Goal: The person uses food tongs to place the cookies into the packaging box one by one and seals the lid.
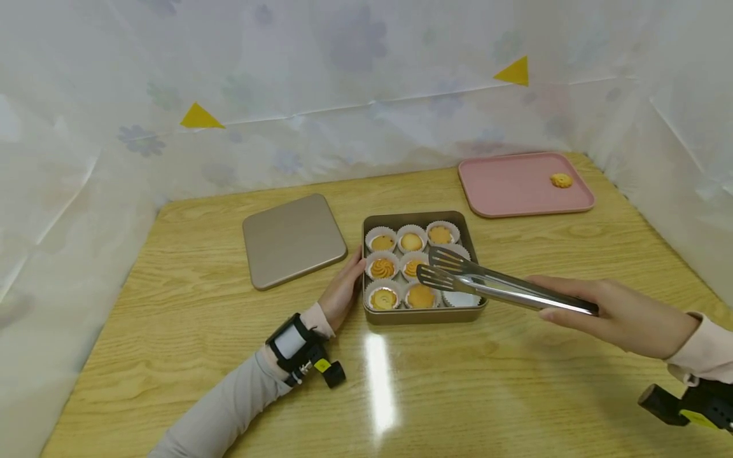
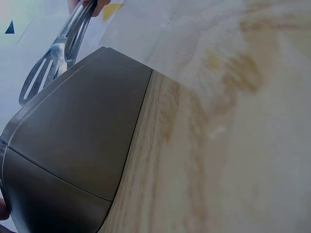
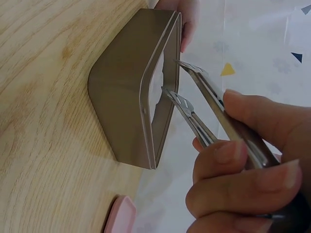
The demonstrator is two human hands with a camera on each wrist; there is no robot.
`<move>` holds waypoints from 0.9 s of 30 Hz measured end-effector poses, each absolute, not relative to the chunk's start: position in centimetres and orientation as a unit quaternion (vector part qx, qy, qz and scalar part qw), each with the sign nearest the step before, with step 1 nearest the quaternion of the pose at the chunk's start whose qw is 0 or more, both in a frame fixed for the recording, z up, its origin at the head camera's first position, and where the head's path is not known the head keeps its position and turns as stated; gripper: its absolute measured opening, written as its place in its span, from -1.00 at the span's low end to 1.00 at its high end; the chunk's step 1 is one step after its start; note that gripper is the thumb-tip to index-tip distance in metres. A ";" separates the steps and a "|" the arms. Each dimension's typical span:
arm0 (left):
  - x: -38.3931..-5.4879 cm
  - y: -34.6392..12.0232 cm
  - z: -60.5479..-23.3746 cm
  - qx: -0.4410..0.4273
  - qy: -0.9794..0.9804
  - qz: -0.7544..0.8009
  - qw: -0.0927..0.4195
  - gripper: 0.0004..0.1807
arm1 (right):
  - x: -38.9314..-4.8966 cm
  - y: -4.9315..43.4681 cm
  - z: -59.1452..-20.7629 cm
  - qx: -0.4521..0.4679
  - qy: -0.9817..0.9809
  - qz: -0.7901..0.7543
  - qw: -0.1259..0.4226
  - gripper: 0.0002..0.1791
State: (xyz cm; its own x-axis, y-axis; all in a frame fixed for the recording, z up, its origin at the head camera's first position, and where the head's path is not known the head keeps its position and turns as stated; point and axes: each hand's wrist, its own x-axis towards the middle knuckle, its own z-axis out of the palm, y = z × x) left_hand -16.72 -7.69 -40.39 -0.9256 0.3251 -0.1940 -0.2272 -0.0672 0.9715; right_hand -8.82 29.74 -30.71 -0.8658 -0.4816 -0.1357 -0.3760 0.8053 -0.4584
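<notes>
My left hand [image 1: 342, 289] rests along the left wall of a brown metal tin [image 1: 424, 316], fingers lying against its side. Inside the tin, several cookies sit in white paper cups, such as a swirled cookie [image 1: 382, 268]. A paper cup [image 1: 460, 299] at the near right corner shows no cookie; the one behind it is partly covered by the tongs. My right hand [image 1: 618, 315] grips metal tongs [image 1: 509, 291], thumb on one arm and fingers around the other. The slotted tips are apart over the tin's right half, with no cookie visibly between them in the right wrist view.
The tin's flat lid [image 1: 294, 240] lies left of the tin on the wooden table [image 1: 189, 305]. A pink tray [image 1: 509, 186] at the back right bears one cookie [image 1: 561, 180]. A white flowered sheet with yellow triangles hangs behind and at both sides.
</notes>
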 end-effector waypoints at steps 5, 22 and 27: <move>-16.7 -7.7 -40.4 0.040 0.656 0.730 0.187 -0.35 | -9.0 30.0 -30.9 -0.222 0.944 -0.210 0.123 -0.40; -16.8 -7.6 -40.5 0.039 0.657 0.730 0.185 -0.35 | -10.2 31.4 -30.6 -0.141 0.945 -0.273 0.109 -0.33; -16.8 -7.6 -40.4 0.038 0.658 0.729 0.187 -0.35 | -11.4 32.5 -30.9 -0.110 0.951 -0.274 0.096 -0.30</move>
